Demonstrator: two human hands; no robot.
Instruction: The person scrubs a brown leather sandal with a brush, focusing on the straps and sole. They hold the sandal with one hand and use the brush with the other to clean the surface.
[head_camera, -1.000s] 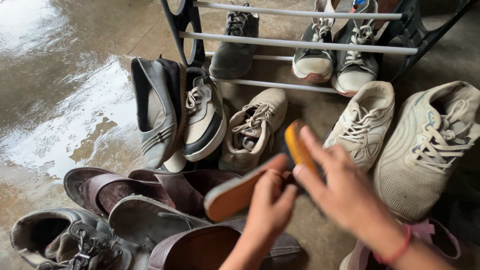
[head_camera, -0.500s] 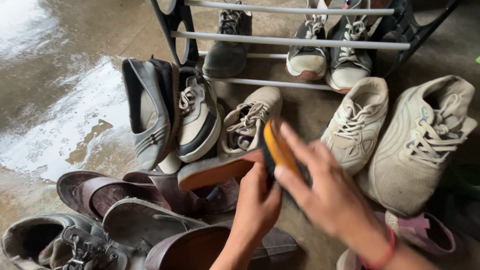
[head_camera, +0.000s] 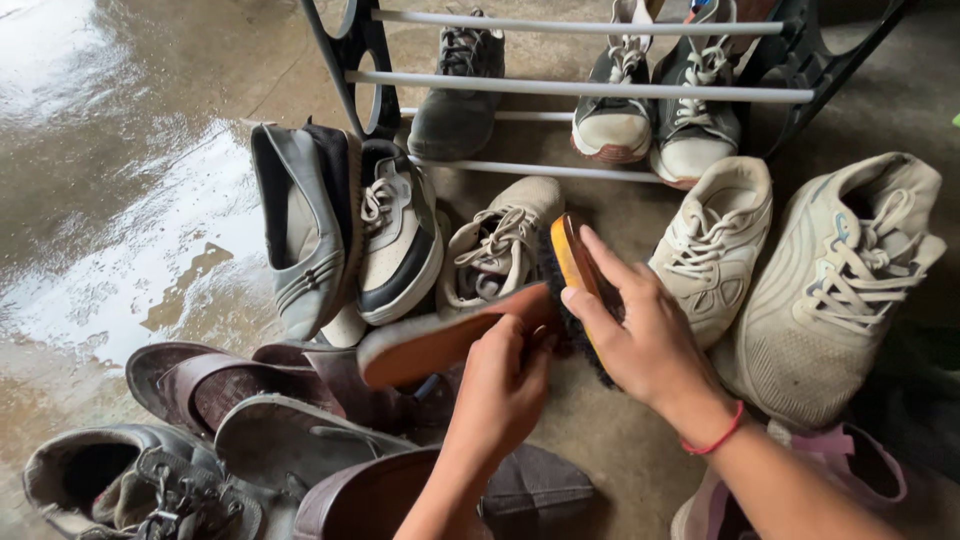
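Note:
My left hand (head_camera: 500, 385) grips one end of a brown sandal (head_camera: 440, 340), holding it off the floor with its orange-brown sole edge turned up. My right hand (head_camera: 640, 335), with a red thread on the wrist, holds a shoe brush (head_camera: 572, 265) with an orange wooden back and dark bristles. The bristles press against the sandal's near end, right beside my left fingers.
Beige sneakers (head_camera: 500, 245) and two large off-white sneakers (head_camera: 840, 290) lie behind the hands. A metal shoe rack (head_camera: 590, 90) at the back holds grey sneakers (head_camera: 655, 110). Brown sandals (head_camera: 230, 385) and dark shoes (head_camera: 120, 490) crowd the lower left. The concrete floor (head_camera: 130, 200) at left is wet.
The view has shifted, so the shoes sit more to the right in the frame. The brush has slid along the sandal's end in my right hand. My left hand keeps its hold.

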